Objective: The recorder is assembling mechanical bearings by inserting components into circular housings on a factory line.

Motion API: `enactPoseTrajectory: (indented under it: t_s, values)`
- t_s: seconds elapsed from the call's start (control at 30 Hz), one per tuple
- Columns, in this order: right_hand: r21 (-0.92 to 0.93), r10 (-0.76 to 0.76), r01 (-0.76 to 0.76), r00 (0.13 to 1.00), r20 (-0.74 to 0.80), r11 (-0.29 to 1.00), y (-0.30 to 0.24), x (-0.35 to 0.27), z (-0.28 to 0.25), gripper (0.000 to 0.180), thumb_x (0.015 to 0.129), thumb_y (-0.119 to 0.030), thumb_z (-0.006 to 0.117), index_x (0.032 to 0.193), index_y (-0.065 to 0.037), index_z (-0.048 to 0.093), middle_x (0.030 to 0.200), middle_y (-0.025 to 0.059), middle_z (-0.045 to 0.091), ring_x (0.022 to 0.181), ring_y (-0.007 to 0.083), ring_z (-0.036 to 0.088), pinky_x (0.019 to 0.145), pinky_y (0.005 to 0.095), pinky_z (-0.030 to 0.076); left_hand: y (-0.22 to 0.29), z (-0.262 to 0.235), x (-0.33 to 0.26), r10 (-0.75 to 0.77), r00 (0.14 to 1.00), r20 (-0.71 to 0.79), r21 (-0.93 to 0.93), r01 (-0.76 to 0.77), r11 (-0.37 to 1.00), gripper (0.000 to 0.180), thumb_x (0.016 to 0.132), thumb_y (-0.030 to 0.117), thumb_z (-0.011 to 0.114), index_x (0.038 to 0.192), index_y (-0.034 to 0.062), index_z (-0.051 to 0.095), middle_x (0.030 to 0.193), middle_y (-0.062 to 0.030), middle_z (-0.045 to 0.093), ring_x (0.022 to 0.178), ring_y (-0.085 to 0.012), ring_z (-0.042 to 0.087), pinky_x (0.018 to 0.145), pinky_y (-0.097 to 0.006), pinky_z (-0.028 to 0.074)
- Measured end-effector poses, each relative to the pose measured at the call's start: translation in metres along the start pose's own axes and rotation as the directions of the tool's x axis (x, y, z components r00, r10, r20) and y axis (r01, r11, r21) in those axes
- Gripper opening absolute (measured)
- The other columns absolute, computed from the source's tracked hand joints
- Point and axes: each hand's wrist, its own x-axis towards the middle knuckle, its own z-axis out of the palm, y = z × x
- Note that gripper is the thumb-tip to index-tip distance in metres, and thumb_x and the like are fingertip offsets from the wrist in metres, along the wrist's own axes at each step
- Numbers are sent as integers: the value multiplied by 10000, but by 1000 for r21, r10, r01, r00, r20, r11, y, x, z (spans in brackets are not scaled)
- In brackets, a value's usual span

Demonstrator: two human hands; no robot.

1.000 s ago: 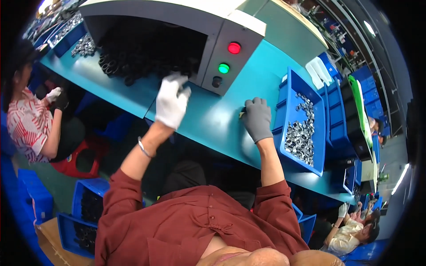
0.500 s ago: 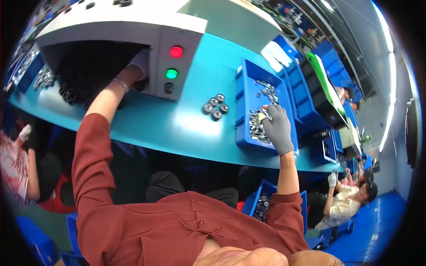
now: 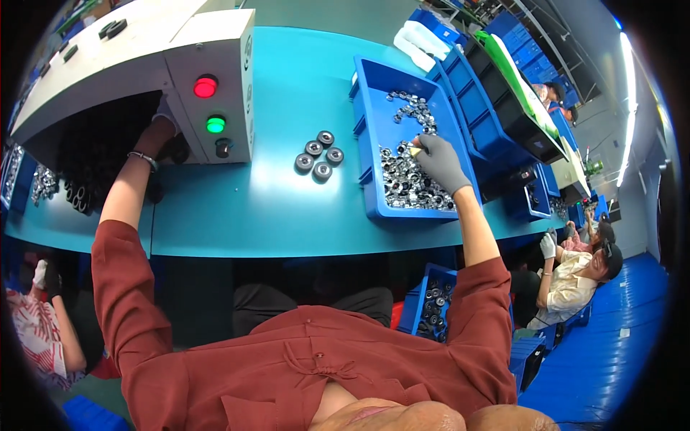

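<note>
My left hand (image 3: 166, 121), in a pale glove, reaches into the dark opening of a white machine (image 3: 176, 54). Its fingers are hidden in there. Dark rings (image 3: 77, 195) lie in a heap at the opening's left. My right hand (image 3: 441, 164), gloved in grey with a yellowish patch at a fingertip, is over a blue bin (image 3: 368, 154). Its fingers are curled together at the shiny metal parts (image 3: 408, 185) in the bin. Whatever they grip is too small to make out. Between machine and bin, several black wheel-like parts (image 3: 323, 172) stand in a cluster on the table.
The machine's front has a red button (image 3: 205, 87), a green button (image 3: 215, 123) and a black knob (image 3: 223, 148). Stacked blue crates (image 3: 460, 97) stand right of the bin. Below the teal table's edge (image 3: 287, 248), another blue bin (image 3: 412, 305) holds dark parts. Co-workers sit at both sides.
The view has swung, so the machine and bin appear farther left. My right hand stays over the metal parts, its fingers now more curled. My left hand remains inside the machine.
</note>
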Motion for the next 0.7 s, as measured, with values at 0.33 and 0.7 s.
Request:
enactPoseTrajectory:
  t_s: [0.33, 0.7]
  values:
    - [-290, 18, 36, 983, 182, 956, 9, 28, 25, 176, 785, -141, 637, 904, -104, 760, 908, 189, 704, 864, 388, 680, 790, 479, 541, 176, -89, -75, -303, 925, -230, -274, 237, 932, 369, 893, 141, 678, 1211, -27, 597, 1127, -175, 689, 1027, -259, 678, 887, -364, 533]
    - [-193, -154, 175, 981, 118, 965, 22, 36, 41, 182, 816, -96, 623, 975, -46, 696, 934, 242, 684, 904, 424, 654, 818, 497, 515, 267, -87, -219, -402, 915, 12, -998, -13, -60, 575, 882, 149, 758, 1341, -46, 472, 1222, -141, 571, 1129, -275, 624, 1013, -404, 535]
